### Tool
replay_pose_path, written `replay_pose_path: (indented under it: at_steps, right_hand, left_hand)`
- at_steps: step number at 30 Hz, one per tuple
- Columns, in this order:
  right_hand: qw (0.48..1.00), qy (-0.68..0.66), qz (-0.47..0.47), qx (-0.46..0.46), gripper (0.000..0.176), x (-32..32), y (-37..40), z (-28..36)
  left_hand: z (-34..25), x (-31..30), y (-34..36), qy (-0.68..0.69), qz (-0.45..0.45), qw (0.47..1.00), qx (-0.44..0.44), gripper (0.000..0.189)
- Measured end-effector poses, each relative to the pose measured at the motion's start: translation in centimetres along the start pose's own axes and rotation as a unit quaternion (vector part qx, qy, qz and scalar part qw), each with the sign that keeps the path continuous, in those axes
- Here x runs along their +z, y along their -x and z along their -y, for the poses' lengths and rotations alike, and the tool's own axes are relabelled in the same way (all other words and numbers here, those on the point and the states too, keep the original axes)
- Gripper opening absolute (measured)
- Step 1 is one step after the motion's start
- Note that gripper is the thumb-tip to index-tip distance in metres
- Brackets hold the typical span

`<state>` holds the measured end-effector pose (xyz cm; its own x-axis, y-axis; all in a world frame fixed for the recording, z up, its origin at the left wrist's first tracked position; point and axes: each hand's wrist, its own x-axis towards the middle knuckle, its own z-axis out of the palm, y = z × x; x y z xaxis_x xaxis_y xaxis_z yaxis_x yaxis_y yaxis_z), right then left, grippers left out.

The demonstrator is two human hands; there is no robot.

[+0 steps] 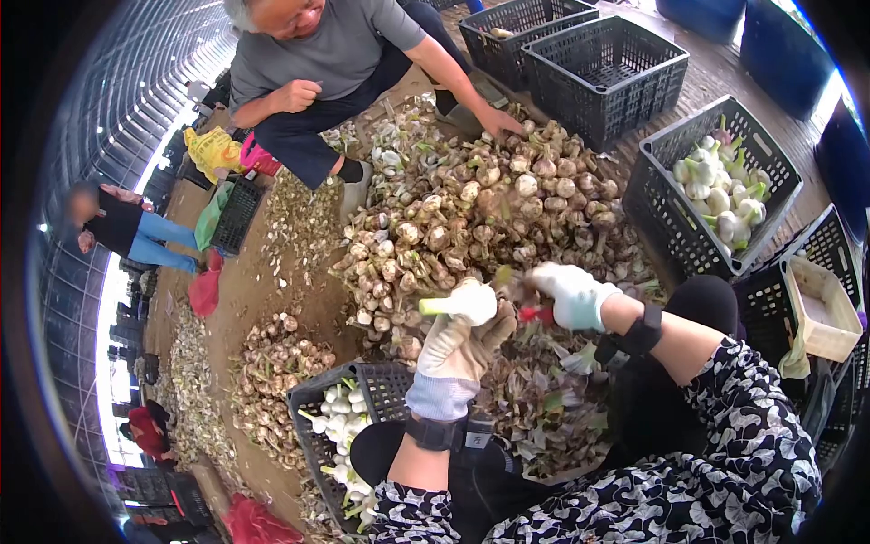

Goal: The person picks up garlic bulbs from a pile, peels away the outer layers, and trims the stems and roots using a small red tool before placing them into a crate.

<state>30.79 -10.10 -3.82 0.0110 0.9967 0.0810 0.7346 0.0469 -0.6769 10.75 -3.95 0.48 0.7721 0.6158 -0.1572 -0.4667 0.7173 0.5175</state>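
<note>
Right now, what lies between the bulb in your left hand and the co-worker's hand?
Head view: the heap of untrimmed garlic fills it, from bulb to co-worker's hand.

Peeled garlic bulb [473, 299]: white, clean-skinned and rounded, turned on its side, short pale-green stalk stub pointing left. Gripped from below in the gloved left hand [458, 349], raised over the near edge of the heap of unpeeled garlic [480, 218]. Red-handled cutting tool [536, 314]: only a short stretch of red handle showing, blade not to be made out. Clasped in the gloved right hand [575, 295], just right of the bulb, at its root end.
</note>
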Motion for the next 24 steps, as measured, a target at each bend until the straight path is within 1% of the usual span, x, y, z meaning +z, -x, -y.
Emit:
replay_pose_path:
  at_steps: [1, 2, 3, 4, 5, 6, 7, 8, 9, 10, 11, 12, 13, 14, 16, 17, 18, 20, 21, 22, 24]
  right_hand:
    - [0.994, -0.043, 0.097, -0.023, 0.024, -0.3, 0.2, 0.1]
    - [0.976, -0.084, 0.195, -0.046, 0.027, -0.5, 0.3, 0.1]
    - [0.982, -0.025, 0.185, -0.026, 0.029, -0.2, 0.5, 0.4]
    - [0.981, -0.025, 0.190, -0.025, 0.029, -0.6, 0.3, 0.4]
    - [0.967, 0.066, 0.245, 0.014, 0.027, -1.9, -0.2, 1.0]
    - [0.941, 0.155, 0.295, 0.052, 0.025, -2.8, -0.5, 1.3]
    - [0.976, 0.105, 0.189, -0.016, 0.025, -2.4, -0.6, 0.1]
    - [0.995, -0.019, 0.092, -0.044, 0.028, -1.8, -0.5, -0.7]
    - [0.988, -0.119, 0.094, 0.021, 0.033, -1.9, -1.1, -0.1]
    - [0.968, -0.217, 0.094, 0.086, 0.038, -1.8, -1.7, 0.4]
    - [0.959, -0.276, 0.049, -0.032, 0.041, -1.0, -2.0, 0.2]
    - [0.966, -0.252, 0.055, -0.012, 0.043, -1.3, -1.8, 1.3]
    - [0.972, -0.227, 0.062, 0.008, 0.045, -1.5, -1.6, 2.4]
    - [0.973, -0.225, 0.024, -0.052, 0.037, -1.5, -1.6, 2.6]
    - [0.961, -0.269, 0.070, 0.003, 0.032, -2.8, -1.7, 2.3]
    - [0.976, -0.210, 0.061, 0.016, 0.031, -3.4, -1.7, 2.4]
    - [0.976, -0.210, 0.062, 0.015, 0.031, -3.4, -1.6, 2.1]
    - [0.935, -0.355, 0.014, -0.013, 0.031, -2.4, -1.2, 0.9]
    - [0.897, -0.432, -0.008, -0.094, 0.024, -1.0, -1.9, 0.7]
    - [0.935, -0.350, 0.053, -0.029, 0.021, -0.5, -1.9, 0.1]
    - [0.932, -0.362, 0.005, -0.021, 0.024, -1.2, -1.1, 2.7]
  left_hand:
    - [0.1, -0.3, -0.1, -0.018, 0.017, 1.000, 0.014, 0.048]
    - [0.2, -0.5, -0.2, -0.034, 0.034, 0.998, 0.029, 0.048]
    - [0.0, -0.8, -0.1, -0.066, 0.034, 0.997, 0.029, 0.050]
    - [-0.1, -0.9, 0.0, -0.128, -0.006, 0.991, 0.031, 0.053]
    - [0.0, -0.7, 0.0, -0.167, -0.037, 0.985, 0.037, 0.055]
    - [0.0, -0.5, -0.2, -0.208, -0.066, 0.975, 0.043, 0.056]
    - [0.0, -0.8, -0.3, -0.209, -0.065, 0.975, 0.039, 0.056]
    - [0.1, -1.5, -0.4, -0.267, -0.063, 0.960, 0.049, 0.057]
    - [0.2, -1.9, -0.5, -0.323, -0.063, 0.942, 0.059, 0.058]
    - [0.6, -1.6, -0.6, -0.323, -0.063, 0.943, 0.056, 0.058]
    - [1.1, -1.0, -0.6, -0.440, -0.098, 0.890, 0.062, 0.058]
    - [1.3, -0.2, -0.6, -0.550, -0.131, 0.822, 0.067, 0.057]
    - [1.0, 1.1, -0.4, -0.448, -0.076, 0.889, 0.054, 0.055]
    - [0.8, 0.7, -0.4, -0.448, -0.076, 0.889, 0.053, 0.055]
    - [0.3, -0.6, -0.3, -0.307, -0.076, 0.949, 0.004, 0.055]
    - [0.5, -0.8, -0.2, -0.325, -0.094, 0.941, 0.026, 0.053]
    - [0.6, -0.5, -0.3, -0.324, -0.094, 0.941, 0.027, 0.053]
    - [1.0, 0.2, -0.3, -0.383, -0.144, 0.911, 0.047, 0.049]
    - [1.1, 0.2, -0.4, -0.407, -0.130, 0.902, 0.054, 0.044]
    - [1.3, 0.2, -0.4, -0.406, -0.130, 0.903, 0.053, 0.044]
    - [1.4, 0.0, -0.6, -0.456, -0.115, 0.882, 0.028, 0.042]
